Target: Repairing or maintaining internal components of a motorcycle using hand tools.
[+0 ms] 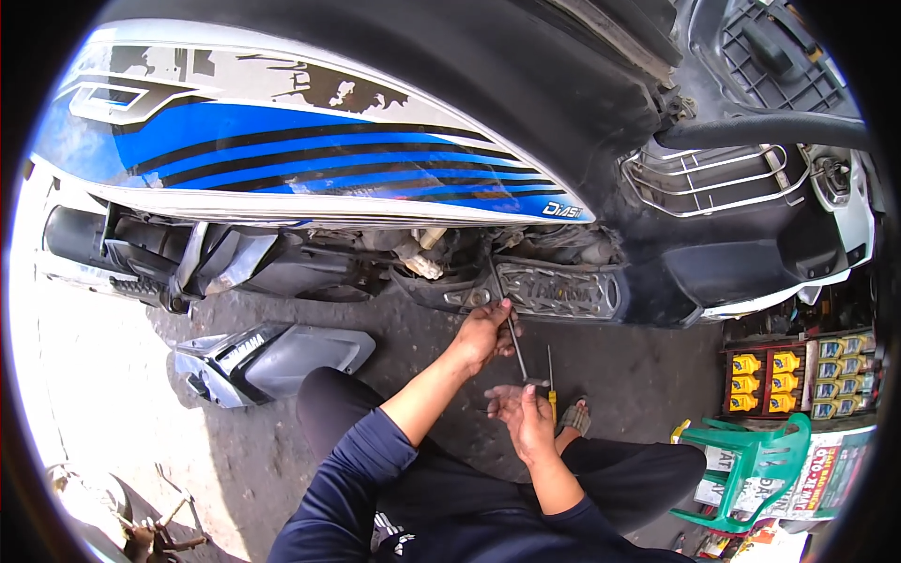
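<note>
Dark grey floor (648, 394), glaring sunlight (103, 375) at left, green plastic chair (791, 455) near yellow bottles (744, 383).

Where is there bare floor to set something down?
Bare floor lies between the scooter and right knee; another patch, between the grey panel and left forearm. It's crowded around the left hand, right hand, rod, screwdriver and sandal.

Panel (324, 349) on floor (648, 385) beside scooter (526, 84)

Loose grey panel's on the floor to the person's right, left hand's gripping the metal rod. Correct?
No: the head view shows the loose grey panel on the floor to the person's left. The left hand does grip the metal rod.
</note>
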{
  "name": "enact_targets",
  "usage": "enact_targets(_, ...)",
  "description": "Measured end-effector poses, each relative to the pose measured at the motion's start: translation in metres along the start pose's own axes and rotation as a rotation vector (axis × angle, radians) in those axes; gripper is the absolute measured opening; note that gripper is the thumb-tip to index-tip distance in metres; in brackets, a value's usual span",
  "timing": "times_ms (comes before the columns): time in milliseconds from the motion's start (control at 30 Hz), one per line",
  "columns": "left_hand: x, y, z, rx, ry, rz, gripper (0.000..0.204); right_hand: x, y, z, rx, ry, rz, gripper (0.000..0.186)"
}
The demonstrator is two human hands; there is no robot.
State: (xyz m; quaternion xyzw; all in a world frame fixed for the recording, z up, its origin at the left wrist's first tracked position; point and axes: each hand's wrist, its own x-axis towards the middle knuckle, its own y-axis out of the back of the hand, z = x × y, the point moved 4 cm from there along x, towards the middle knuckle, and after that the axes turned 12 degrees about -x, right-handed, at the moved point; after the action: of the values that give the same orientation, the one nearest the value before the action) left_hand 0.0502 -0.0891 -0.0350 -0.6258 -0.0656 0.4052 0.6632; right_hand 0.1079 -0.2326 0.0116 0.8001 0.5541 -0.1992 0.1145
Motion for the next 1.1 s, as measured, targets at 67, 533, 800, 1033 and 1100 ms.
enact_targets(67,0.001,-0.003,-0.002,-0.03,0.009,0.004,0.027,-0.002,-0.003,0.0,0.252,-0.041,-0.051,0.049)
enact_targets(533,-0.002,0.0,0.002,0.279,-0.129,0.184,0.03,0.012,0.018,0.013,-0.34,0.303,0.159,0.027)
enact_targets(800,-0.021,0.007,-0.008,0.402,-0.024,0.01,0.034,0.01,0.01,-0.002,-0.464,0.268,0.19,0.024)
enact_targets(1033,-0.021,0.014,-0.004,0.399,0.037,-0.063,0.031,0.012,0.011,0.011,-0.378,0.204,0.301,0.024)
enact_targets(1100,-0.017,0.025,0.0,0.583,-0.005,-0.092,0.031,0.014,0.014,0.021,-0.119,-0.016,0.166,0.026)
